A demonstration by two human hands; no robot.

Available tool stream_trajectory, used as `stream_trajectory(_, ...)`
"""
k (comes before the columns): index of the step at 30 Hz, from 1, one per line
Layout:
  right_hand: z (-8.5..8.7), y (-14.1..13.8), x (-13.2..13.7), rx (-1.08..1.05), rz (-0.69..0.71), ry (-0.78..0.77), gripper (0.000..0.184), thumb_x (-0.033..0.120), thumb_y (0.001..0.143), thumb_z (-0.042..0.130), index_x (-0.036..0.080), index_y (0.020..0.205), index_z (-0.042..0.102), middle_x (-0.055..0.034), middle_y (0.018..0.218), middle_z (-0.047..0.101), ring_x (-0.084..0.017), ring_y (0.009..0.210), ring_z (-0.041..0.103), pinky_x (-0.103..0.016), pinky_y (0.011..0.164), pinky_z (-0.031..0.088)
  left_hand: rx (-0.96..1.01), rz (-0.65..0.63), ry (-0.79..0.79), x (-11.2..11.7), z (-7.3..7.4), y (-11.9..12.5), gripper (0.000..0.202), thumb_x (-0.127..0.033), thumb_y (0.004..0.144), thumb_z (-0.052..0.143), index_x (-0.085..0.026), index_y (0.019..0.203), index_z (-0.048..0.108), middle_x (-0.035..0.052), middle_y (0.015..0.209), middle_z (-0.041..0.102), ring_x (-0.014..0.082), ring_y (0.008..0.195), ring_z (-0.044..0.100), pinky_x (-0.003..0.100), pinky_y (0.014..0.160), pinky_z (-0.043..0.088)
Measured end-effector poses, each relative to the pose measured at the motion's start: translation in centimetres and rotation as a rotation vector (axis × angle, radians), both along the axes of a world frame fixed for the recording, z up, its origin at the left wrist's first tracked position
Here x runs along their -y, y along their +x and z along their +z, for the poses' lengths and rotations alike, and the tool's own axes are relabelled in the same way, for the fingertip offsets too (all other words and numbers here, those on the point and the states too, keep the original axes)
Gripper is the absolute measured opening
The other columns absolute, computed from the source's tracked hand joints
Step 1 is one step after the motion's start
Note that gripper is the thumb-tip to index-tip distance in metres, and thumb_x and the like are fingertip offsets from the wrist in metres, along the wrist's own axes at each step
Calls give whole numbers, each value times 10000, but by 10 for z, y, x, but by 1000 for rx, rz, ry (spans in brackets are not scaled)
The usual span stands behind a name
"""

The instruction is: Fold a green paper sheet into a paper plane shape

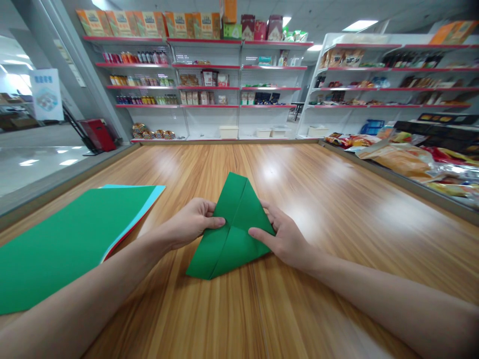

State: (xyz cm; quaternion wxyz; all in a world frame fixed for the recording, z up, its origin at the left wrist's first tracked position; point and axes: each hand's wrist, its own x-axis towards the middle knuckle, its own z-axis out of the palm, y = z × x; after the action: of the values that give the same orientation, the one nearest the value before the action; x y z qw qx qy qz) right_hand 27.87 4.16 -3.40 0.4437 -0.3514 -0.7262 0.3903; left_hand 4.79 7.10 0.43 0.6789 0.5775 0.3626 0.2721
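Observation:
A folded sheet of green paper [234, 219] is held up a little over the wooden table, a crease running lengthwise through its middle. My left hand [200, 219] pinches its left edge, thumb on top and fingers curled beneath. On the opposite side my right hand [280, 234] grips the right edge, its thumb lying over the paper and the fingers behind. The paper's lower tip points toward me and to the left. What the underside looks like is hidden.
A stack of coloured paper sheets [75, 239], green on top with blue and red edges below, lies at the left. The wooden table [337, 199] has a raised rim. Snack packets [404, 159] are piled beyond its right edge. Stocked shelves [205, 66] stand behind.

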Motion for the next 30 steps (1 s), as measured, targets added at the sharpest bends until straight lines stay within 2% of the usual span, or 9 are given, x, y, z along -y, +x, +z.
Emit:
stream_trajectory(8,3,2,0,-24,29,-42,542,367,867,611,240,1351,401,-79,1164,643,-250,1085,608,-427,911,523,39,-65,-17,-2,1,-4,383,-281,751,734,-128,1098,676,116,927,732,221,805,687,327,751,516)
stream_trajectory(11,7,3,3,143,45,18,567,369,878,587,247,1394,387,-72,1168,634,-245,1047,612,-420,917,507,4,-98,-3,1,-2,-2,403,-288,747,739,-135,1113,668,123,1015,719,253,909,679,370,827,514)
stream_trajectory(14,10,2,8,382,17,67,562,398,888,556,248,1406,395,-73,1044,653,-236,889,629,-420,805,529,-128,-119,80,2,-5,-2,476,-272,701,768,-173,1152,652,100,1075,708,269,972,663,369,840,516)
stream_trajectory(18,10,1,13,608,-124,385,500,411,838,619,266,1312,547,-116,1086,558,-268,982,552,-468,840,484,-318,-203,165,1,-4,-7,527,-262,672,773,-201,1177,635,79,1088,705,278,970,658,349,796,522)
stream_trajectory(21,10,0,15,619,12,600,244,346,870,592,277,1078,699,-101,1076,523,-239,998,522,-425,861,464,-448,-295,259,1,1,-8,513,-294,672,771,-205,1159,638,66,1098,697,282,979,645,333,783,510)
stream_trajectory(23,12,-1,17,604,54,650,196,325,875,586,238,1004,706,-107,1075,528,-239,1013,516,-416,875,453,-505,-354,361,4,5,-5,527,-312,671,775,-211,1168,630,57,1124,681,280,1002,629,331,813,490)
stream_trajectory(25,15,-3,19,587,-4,647,264,340,850,613,188,1061,653,-143,1181,513,-279,1124,475,-446,934,419,-531,-401,452,8,8,0,563,-330,649,793,-213,1174,627,55,1143,665,283,1021,614,329,842,469)
stream_trajectory(27,17,-4,20,578,-28,610,454,376,810,652,149,1191,550,-169,1239,515,-300,1166,465,-472,967,389,-536,-452,492,14,11,6,560,-352,634,805,-210,1149,640,55,1128,662,283,1020,607,321,840,458)
stream_trajectory(30,19,-5,19,614,105,509,584,393,782,680,155,1270,465,-124,1125,619,-262,1015,574,-443,901,419,-527,-496,521,20,12,12,506,-361,627,808,-217,1087,656,35,1050,670,255,954,612,294,787,451)
